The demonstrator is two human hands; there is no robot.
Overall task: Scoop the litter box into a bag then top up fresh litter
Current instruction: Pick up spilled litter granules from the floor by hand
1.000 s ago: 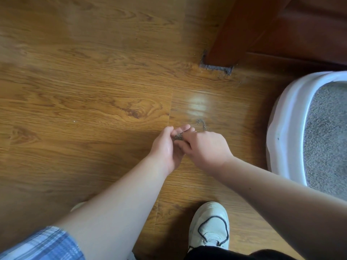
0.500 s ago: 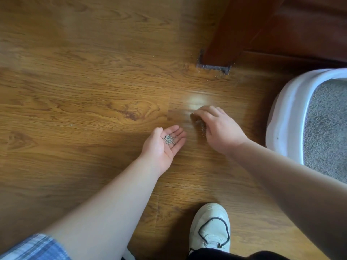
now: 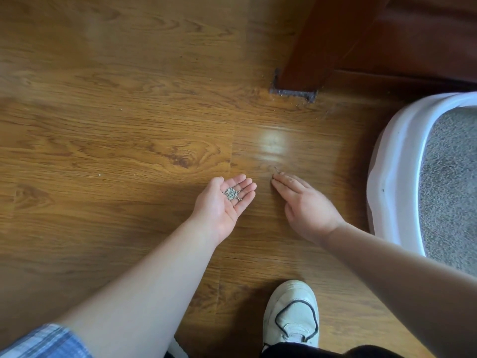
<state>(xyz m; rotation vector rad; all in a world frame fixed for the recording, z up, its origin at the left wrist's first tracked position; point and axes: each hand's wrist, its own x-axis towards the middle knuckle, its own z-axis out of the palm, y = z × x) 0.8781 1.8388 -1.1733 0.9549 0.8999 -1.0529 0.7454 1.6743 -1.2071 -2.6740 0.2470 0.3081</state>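
Litter box (image 3: 395,161) sits on the floor (image 3: 129,125) at our right, filled with grey litter (image 3: 451,177). Our left hand (image 3: 222,202) lies palm up, fingers loosely spread, cradling granules (image 3: 231,193) (a small heap). Our right hand (image 3: 307,205) rests straight fingers on the floor.

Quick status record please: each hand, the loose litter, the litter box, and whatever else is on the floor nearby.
left hand: palm up, fingers relaxed, carrying a small heap of litter granules
right hand: palm down, fingers straight, tips at the wooden floor
stray granules: a few on the floor just beyond the right fingertips
litter box: white rim, right of both hands, holds grey litter
bag, scoop: not in view
other: white shoe near the person; furniture leg farther off, crumbs at its base
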